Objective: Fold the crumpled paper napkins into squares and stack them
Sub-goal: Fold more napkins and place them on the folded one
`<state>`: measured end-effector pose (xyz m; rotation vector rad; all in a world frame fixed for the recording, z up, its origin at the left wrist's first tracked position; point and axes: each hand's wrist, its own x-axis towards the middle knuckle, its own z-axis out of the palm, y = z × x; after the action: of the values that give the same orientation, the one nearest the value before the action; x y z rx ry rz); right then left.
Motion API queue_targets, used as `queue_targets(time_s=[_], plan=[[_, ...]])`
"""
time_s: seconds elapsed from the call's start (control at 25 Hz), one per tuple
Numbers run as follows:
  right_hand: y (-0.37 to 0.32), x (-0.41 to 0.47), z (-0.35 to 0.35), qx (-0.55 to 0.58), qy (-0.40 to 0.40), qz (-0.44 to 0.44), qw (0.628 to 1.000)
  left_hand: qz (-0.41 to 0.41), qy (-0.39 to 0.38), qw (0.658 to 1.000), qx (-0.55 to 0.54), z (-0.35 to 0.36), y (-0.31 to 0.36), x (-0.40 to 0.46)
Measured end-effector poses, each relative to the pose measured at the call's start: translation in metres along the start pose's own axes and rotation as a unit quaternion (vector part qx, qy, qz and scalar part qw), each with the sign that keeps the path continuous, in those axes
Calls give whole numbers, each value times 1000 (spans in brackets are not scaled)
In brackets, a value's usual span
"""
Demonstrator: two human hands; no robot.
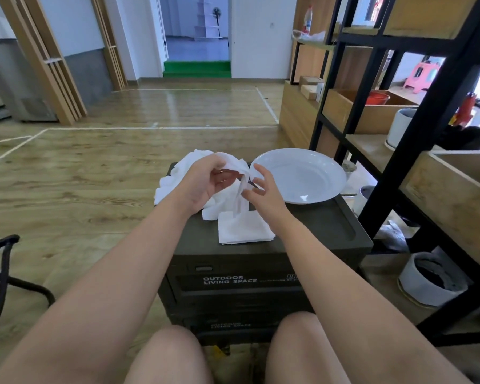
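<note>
Dark olive plastic storage box [311, 231], lid ribbed, front lettered "OUTDOOR LIVING SPACE", stands on wood-grain plank floor. Above its lid, left hand [203, 184] pinches a crumpled white paper napkin [240, 187]; right hand [263, 189] beside it, fingers spread, loose. Folded square napkin stack [244, 228] on lid's near part; crumpled pile [175, 176] far left; round white plate [302, 176] far right.
</note>
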<state>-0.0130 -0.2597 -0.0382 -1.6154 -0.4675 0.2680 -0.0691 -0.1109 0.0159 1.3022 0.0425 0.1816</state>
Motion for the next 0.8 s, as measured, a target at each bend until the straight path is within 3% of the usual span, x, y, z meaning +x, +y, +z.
queue_targets(time_s=[0.16,0.32,0.44,0.56,0.8], plan=[[-2,-3,-8,1,24,-18,1000,-4,12,996,-88,-12,-6,0],[5,-4,-10,14,86,25,996,-37,108,993,-43,-14,-49,-7],[11,-9,-3,29,103,24,994,-77,80,994,-1,-4,-75,-15],[8,-12,-3,40,147,21,988,-50,103,988,108,-4,-76,-20],[3,-29,-11,27,144,23,989,35,114,982,148,-8,-66,-41]])
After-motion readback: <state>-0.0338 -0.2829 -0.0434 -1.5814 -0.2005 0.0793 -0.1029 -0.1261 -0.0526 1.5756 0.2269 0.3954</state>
